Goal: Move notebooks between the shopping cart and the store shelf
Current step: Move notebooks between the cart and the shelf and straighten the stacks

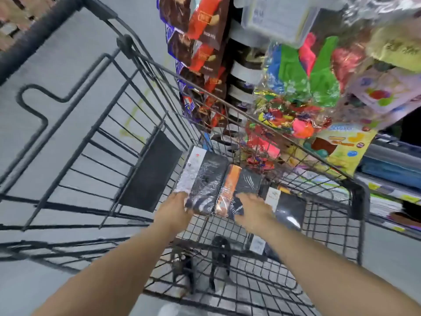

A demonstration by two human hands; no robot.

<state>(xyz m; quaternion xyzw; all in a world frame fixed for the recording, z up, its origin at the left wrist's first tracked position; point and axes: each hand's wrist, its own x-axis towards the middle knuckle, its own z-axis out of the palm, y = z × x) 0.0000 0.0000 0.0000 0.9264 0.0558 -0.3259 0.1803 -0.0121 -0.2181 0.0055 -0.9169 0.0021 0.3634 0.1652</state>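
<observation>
Black wire mesh forms the shopping cart filling the middle of the frame. Over its floor at centre, the left hand grasps the near end of a black shrink-wrapped notebook with a white band, while the right hand grasps a black shrink-wrapped notebook with an orange band; the two lie side by side. Just right of the right hand, a third black wrapped notebook lies in the cart by its right wall, and the store shelf with bright toy packs runs along the frame's right edge.
</observation>
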